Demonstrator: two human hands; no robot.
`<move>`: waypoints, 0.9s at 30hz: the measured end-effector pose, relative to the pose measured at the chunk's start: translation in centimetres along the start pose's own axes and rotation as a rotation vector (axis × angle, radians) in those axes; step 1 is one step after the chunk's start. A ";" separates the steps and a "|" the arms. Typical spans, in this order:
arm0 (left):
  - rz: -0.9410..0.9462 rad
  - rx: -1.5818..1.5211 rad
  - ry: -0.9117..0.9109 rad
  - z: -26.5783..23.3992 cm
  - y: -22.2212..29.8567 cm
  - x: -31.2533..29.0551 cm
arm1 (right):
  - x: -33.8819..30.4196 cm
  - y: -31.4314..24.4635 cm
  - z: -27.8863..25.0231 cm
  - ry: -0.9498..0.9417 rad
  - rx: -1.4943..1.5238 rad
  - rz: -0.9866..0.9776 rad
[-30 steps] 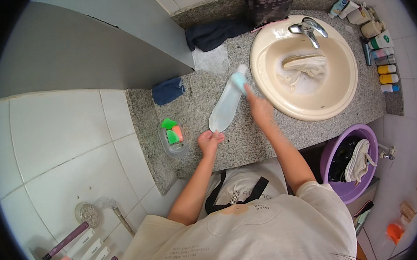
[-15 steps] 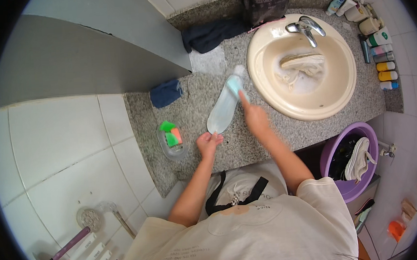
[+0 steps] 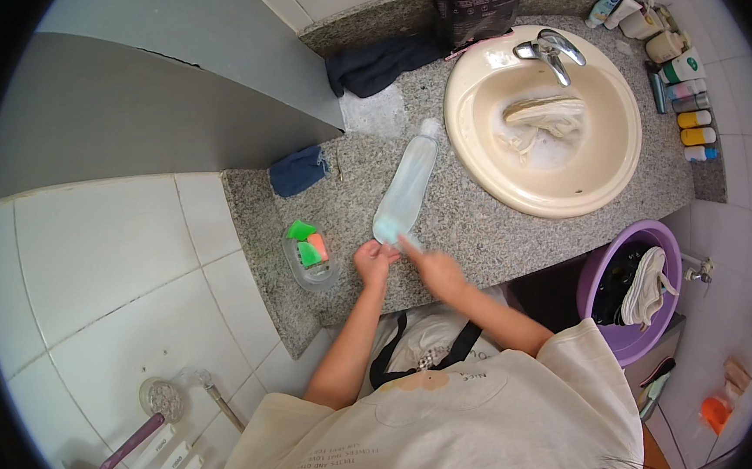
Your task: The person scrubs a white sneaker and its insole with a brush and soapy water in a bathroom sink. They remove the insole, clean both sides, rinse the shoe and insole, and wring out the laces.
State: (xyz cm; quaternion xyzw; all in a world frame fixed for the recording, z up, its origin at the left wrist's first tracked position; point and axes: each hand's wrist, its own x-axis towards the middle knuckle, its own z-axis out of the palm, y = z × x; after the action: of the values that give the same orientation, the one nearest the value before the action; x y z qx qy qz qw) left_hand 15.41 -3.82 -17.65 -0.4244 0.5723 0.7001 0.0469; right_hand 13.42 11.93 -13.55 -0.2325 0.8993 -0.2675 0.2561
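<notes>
A pale, whitish shoe insole (image 3: 408,182) lies slantwise on the granite counter, with white foam at its far tip. My left hand (image 3: 372,263) pinches the insole's near end at the counter's front. In my right hand (image 3: 439,275) is a light blue brush (image 3: 392,229), pressed on the insole's near end; it is smeared by motion and partly hidden by the fingers. To the left of my left hand is a clear soap dish (image 3: 316,278) with green and orange soap pieces (image 3: 310,252).
A cream sink (image 3: 467,171) with a chrome faucet (image 3: 552,52) holds a whitish soaked item (image 3: 551,116) in suds. Dark cloths (image 3: 382,67) and a blue cloth (image 3: 298,171) lie on the counter. Bottles (image 3: 695,119) line the right edge; a purple basin (image 3: 586,294) stands below.
My right hand has drawn the brush along the insole from its far end toward me, to the near end beside my left hand. The left hand and insole have stayed in place.
</notes>
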 end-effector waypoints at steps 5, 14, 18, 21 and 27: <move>-0.055 0.000 -0.047 -0.6 0.4 -0.1 | 4.0 4.0 -3.6 0.225 -0.149 0.030; -0.017 0.010 -0.007 -0.4 -0.3 0.2 | -0.2 0.3 -1.4 -0.033 -0.015 -0.028; -0.057 0.020 -0.013 0.0 0.7 -0.3 | 5.4 4.4 -6.1 0.269 -0.072 0.092; -0.066 0.014 -0.026 -0.1 0.6 -0.2 | 4.9 3.5 -4.2 0.359 -0.100 0.111; -0.005 0.033 -0.071 -0.7 -0.1 0.4 | 0.4 2.2 -2.7 0.059 -0.084 0.019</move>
State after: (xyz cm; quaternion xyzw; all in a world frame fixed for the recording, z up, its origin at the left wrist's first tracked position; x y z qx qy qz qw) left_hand 15.61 -4.49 -17.95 -0.4002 0.5804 0.7051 0.0759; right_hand 10.94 14.36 -13.03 -0.2265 0.9191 -0.2339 0.2220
